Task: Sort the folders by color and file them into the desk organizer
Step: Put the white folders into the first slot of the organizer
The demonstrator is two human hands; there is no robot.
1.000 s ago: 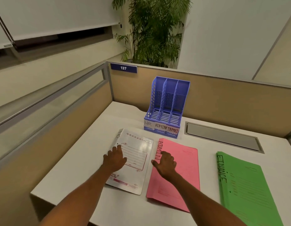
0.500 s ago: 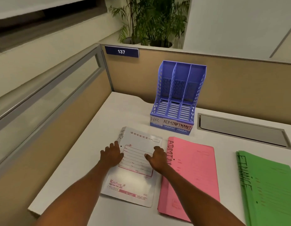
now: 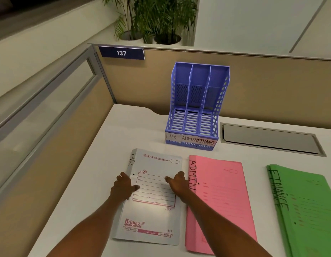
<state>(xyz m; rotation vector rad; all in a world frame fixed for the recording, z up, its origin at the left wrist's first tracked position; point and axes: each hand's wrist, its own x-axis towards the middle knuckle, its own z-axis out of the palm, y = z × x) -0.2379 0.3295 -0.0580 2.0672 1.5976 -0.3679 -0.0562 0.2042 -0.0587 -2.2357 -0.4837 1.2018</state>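
Observation:
A white folder (image 3: 153, 216) marked HR lies flat on the desk in front of me. My left hand (image 3: 123, 186) grips its left edge and my right hand (image 3: 177, 184) grips its right edge. To the right of it lie a pink folder (image 3: 220, 201) marked ADMIN and a stack of green folders (image 3: 307, 206) marked FINANCE. A blue desk organizer (image 3: 196, 108) with three empty slots labelled HR, ADMIN and FINANCE stands behind the folders against the partition.
The white desk (image 3: 86, 191) is bounded by tan partition walls at the back and left. A grey cable hatch (image 3: 268, 139) is set into the desk to the right of the organizer. Potted plants (image 3: 151, 17) stand beyond the partition.
My right hand left the pink folder and moved left onto the white folder's right edge. My left hand shifted to the white folder's left edge. The view moved closer and lower.

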